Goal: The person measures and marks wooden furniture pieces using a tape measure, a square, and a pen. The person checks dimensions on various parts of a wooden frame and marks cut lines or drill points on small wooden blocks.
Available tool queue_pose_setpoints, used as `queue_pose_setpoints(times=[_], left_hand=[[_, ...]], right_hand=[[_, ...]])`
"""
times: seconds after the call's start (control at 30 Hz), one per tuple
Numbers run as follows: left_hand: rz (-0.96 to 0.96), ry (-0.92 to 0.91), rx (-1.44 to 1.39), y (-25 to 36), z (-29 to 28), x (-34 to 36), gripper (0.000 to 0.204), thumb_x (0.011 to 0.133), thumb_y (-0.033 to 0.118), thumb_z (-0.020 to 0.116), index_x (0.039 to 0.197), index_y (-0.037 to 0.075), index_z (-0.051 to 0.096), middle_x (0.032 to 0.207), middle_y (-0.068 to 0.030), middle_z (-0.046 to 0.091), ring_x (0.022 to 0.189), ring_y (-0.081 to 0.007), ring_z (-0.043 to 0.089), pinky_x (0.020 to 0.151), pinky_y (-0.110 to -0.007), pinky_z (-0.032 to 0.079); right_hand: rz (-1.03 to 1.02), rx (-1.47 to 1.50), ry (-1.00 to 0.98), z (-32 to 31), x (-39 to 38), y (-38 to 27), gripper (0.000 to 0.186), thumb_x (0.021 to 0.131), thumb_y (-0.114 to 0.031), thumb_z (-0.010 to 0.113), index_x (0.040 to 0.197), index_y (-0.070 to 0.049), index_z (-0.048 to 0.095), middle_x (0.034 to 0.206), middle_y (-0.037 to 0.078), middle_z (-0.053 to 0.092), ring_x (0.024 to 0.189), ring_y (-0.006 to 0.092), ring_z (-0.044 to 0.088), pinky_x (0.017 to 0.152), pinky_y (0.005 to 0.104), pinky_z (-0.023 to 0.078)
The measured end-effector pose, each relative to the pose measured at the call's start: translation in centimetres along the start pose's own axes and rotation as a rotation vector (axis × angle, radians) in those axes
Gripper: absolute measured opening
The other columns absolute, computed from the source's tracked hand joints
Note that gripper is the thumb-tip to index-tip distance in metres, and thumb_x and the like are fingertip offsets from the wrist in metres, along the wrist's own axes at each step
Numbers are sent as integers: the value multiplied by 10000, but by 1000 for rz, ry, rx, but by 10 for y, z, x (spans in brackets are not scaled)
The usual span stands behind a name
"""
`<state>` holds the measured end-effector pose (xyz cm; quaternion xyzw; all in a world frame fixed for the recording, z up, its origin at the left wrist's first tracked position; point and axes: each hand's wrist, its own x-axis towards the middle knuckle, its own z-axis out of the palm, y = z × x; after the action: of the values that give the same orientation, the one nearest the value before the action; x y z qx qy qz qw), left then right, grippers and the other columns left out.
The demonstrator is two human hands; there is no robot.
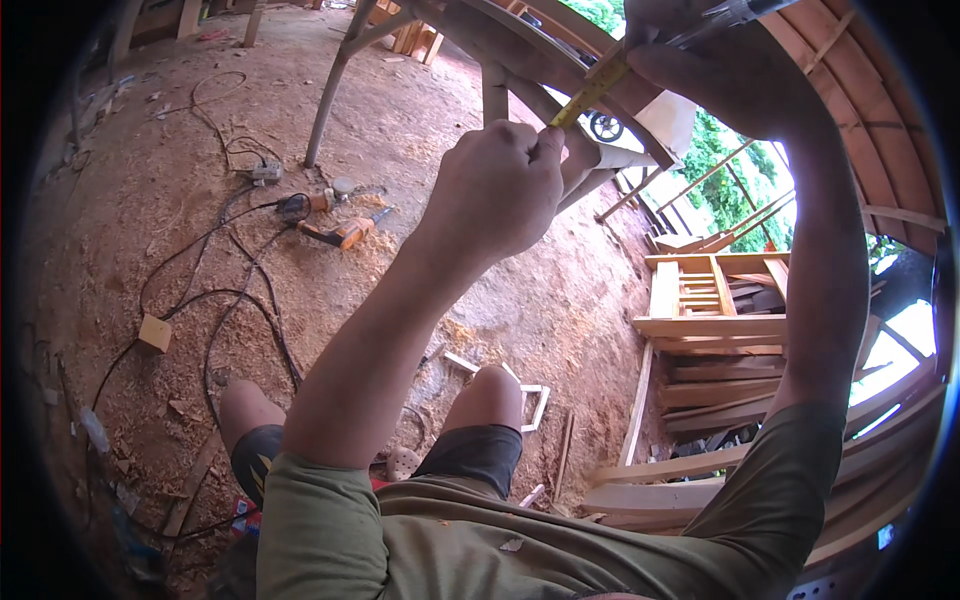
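Observation:
My left hand (505, 185) is closed, thumb and fingers pinching the end of a yellow measuring tape (590, 95). From there the tape slants up to the right along a curved wooden frame (550, 45). My right hand (715, 75) is raised at the top, its fingers curled at the tape's other end. A slim greyish, pen-like object (725, 18) sticks out above that hand; its kind I cannot make out. The right fingers are partly dark and cut off by the upper edge, and the tape's case is hidden.
Orange and black power tools (345, 232) lie on the sawdust-strewn dirt floor beside a power strip (265, 173) and tangled black cables (225, 292). A small wood block (155, 332) sits at left. Stacked lumber (720, 390) fills the right side. A wheel (605, 127) shows behind the frame.

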<state>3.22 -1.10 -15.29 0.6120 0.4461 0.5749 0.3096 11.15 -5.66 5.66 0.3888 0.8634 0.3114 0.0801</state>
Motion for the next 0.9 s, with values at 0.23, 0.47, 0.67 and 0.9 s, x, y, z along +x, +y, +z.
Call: queue_pose_setpoints(times=[0.23, 0.47, 0.67, 0.9], left_hand=[[15, -16, -22, -1, 6, 0, 514, 1031, 398, 440, 882, -26, 689, 852, -236, 700, 871, -406, 692, 861, -486, 523], [-3, -12, 19, -2, 0, 0, 517, 1035, 397, 434, 887, -27, 689, 910, -246, 696, 903, -396, 690, 878, -479, 521], [16, 0, -13, -6, 6, 3, 527, 1040, 403, 420, 907, -27, 694, 933, -248, 695, 930, -400, 686, 901, -482, 515], [70, 92, -38, -8, 9, 2, 518, 1050, 354, 456, 708, -1, 617, 536, -111, 568, 514, -227, 588, 558, -416, 461]], right_hand=[[21, 27, -71, 1, 7, 19, 268, 889, -274, 562, 944, -33, 666, 842, 138, 648, 866, 284, 644, 807, 416, 514], [-49, 78, -54, 4, 13, 22, 233, 908, -258, 574, 926, -41, 656, 833, 122, 642, 847, 256, 637, 777, 401, 513], [-155, -13, 45, 0, 2, 13, 207, 908, -238, 577, 920, -47, 654, 832, 121, 639, 844, 260, 635, 772, 404, 512], [-86, -27, 1, 1, 2, 8, 257, 910, -290, 572, 939, -52, 664, 848, 133, 640, 863, 288, 641, 789, 420, 511]])
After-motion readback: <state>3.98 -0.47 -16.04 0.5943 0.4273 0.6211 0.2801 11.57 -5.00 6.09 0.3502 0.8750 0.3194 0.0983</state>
